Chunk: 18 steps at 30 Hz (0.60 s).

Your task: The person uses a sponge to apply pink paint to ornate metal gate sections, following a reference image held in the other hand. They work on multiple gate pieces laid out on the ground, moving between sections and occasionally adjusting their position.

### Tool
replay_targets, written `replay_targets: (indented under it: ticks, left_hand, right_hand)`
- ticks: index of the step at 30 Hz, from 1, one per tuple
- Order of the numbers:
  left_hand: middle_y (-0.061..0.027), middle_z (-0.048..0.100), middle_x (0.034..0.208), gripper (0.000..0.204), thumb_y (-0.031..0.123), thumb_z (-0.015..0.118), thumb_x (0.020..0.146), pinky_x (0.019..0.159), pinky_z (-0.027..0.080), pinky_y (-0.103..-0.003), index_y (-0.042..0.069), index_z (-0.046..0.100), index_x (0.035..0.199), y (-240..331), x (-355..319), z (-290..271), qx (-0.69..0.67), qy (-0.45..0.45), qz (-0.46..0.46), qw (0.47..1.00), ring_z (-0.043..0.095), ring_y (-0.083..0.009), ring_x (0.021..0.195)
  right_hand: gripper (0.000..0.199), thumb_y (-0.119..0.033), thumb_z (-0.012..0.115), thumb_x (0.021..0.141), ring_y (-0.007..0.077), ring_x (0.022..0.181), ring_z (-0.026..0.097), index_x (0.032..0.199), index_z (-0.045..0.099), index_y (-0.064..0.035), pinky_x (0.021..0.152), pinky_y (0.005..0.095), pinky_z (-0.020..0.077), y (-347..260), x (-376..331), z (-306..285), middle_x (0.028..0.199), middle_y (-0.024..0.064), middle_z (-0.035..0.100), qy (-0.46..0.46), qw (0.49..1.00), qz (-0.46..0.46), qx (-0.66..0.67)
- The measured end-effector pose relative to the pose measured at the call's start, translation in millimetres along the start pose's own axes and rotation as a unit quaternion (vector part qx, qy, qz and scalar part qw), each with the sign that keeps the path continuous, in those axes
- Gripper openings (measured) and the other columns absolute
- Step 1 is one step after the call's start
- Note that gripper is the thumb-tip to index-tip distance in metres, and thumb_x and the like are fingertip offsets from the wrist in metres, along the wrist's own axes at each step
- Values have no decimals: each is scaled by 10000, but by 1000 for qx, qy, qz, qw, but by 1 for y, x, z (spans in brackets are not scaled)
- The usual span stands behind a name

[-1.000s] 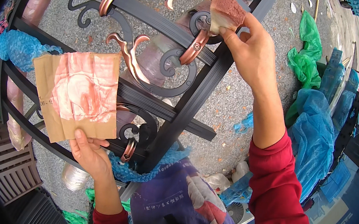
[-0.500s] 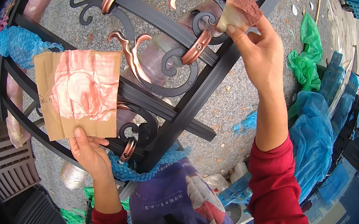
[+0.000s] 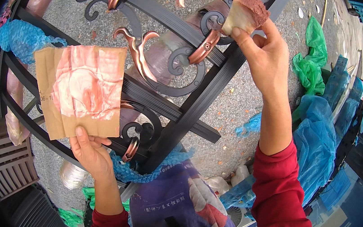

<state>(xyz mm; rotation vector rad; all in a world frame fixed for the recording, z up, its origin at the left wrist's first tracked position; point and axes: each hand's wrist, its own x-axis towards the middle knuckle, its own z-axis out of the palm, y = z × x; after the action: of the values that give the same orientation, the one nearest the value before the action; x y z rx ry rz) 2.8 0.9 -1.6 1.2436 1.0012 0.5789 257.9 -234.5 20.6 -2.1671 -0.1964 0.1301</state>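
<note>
Copper-coloured paint is what links the things in view: it tints the tip of a small sponge [image 3: 244, 13], it is smeared in pink and reddish streaks over a piece of brown cardboard [image 3: 82, 90], and it covers the scrolls and collars of a black iron gate [image 3: 201, 98] laid flat over gravel. The sponge is pinched between thumb and fingers of the right hand [image 3: 265, 56], which is closed on it, and it is held high, close to a copper collar [image 3: 203, 52] where two black bars cross, though contact with the metal cannot be told. The sponge's long axis runs from the fingers up and to the left, with its stained end pointing away from the person. The cardboard is gripped at its lower edge by the left hand [image 3: 90, 152], thumb on top, its painted face turned up and its long side roughly upright in the head view. Judged from this, a dabbing step on the ornaments is in hand, with the card serving as a palette. A next touch would call for a light, steady press, so that colour is kept off the black bars beside the collar.
</note>
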Motion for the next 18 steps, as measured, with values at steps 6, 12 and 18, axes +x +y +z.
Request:
replay_targets:
  ticks: [6,12,18]
  left_hand:
    - [-76,628,822,314,248,543,954,435,434,-191,-5,505,1137,0,0,0,-4,8,1,1000,567,-100,550]
    - [-75,626,812,310,243,542,954,432,437,-193,-10,508,1130,2,0,3,-3,13,4,1000,564,-99,542]
    - [-71,625,815,299,241,538,956,435,443,-191,-7,513,1122,0,0,-1,-7,1,-2,1000,571,-98,556]
  right_hand:
    - [249,-174,703,764,110,593,457,929,633,-1,529,279,390,-7,-5,1,783,70,538,-8,996,-3,-84]
    - [268,-196,697,806,36,510,398,1008,639,-29,462,232,322,-1,-7,-2,616,-18,528,-19,1000,-14,-3]
    - [273,-201,698,811,44,498,392,1016,632,-33,472,241,328,0,-4,-3,581,-21,505,29,999,-2,30]
